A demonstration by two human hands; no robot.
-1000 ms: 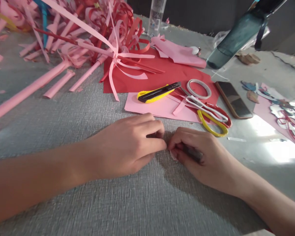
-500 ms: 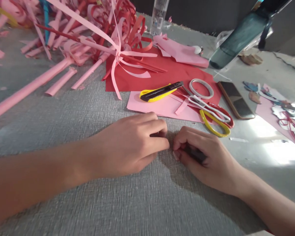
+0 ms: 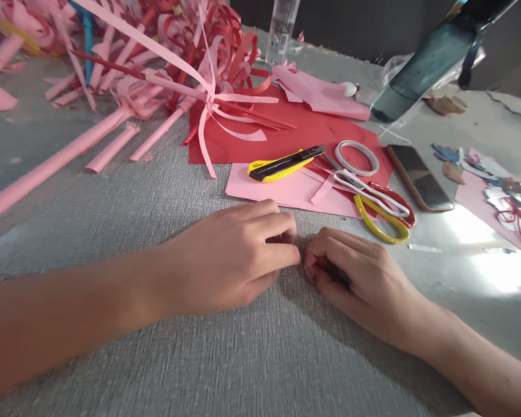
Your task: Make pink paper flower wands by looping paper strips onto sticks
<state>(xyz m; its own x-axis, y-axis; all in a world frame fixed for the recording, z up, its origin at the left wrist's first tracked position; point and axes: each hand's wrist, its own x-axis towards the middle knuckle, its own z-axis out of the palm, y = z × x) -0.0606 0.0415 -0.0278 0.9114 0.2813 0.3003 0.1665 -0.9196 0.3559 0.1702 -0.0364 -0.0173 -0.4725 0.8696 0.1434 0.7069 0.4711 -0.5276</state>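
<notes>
My left hand lies knuckles-up on the grey textured table, fingers curled in and thumb tip pressed to forefinger. My right hand rests just to its right, fingertips almost touching the left ones. Its fingers are curled over a small dark object that is mostly hidden. Whatever sits between the two sets of fingertips is too small to make out. A pink paper sheet lies just beyond the hands.
A yellow utility knife, a tape ring, scissors and a phone lie behind the hands on red paper. Pink rolled tubes and curled strips fill the far left. A teal bottle stands at the back right.
My right fingers have curled tighter, hiding more of the dark object. Both hands stay in about the same spot while the view shifts slightly.
</notes>
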